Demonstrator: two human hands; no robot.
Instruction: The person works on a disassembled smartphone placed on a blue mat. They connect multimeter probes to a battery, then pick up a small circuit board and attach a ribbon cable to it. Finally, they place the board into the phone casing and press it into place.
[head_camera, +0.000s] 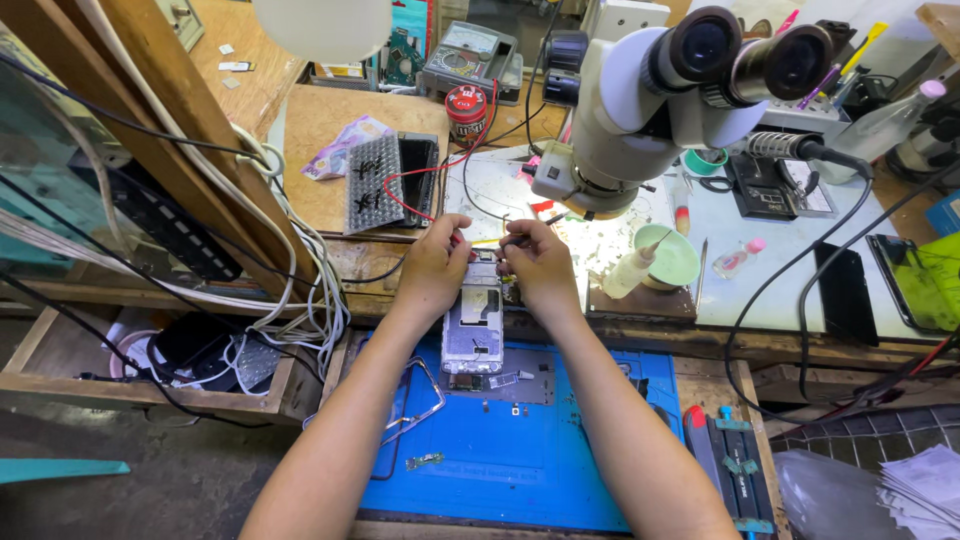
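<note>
An opened phone (473, 322) with its back off lies lengthwise on a blue work mat (520, 450), its far end under a white stereo microscope (640, 95). My left hand (435, 265) rests on the phone's far left corner and pinches a red probe lead. My right hand (540, 262) sits at the far right corner and holds a thin dark probe tip against the phone's top. Red and black wires (420, 185) run from my hands back toward a grey multimeter (470, 50).
A pale green bowl (680, 262) and a white squeeze bottle (632, 270) stand right of my hands. Two dark phones (845, 290) lie on the white bench to the right. Cables hang at left beside a wooden post. Tweezers (420, 405) lie on the mat.
</note>
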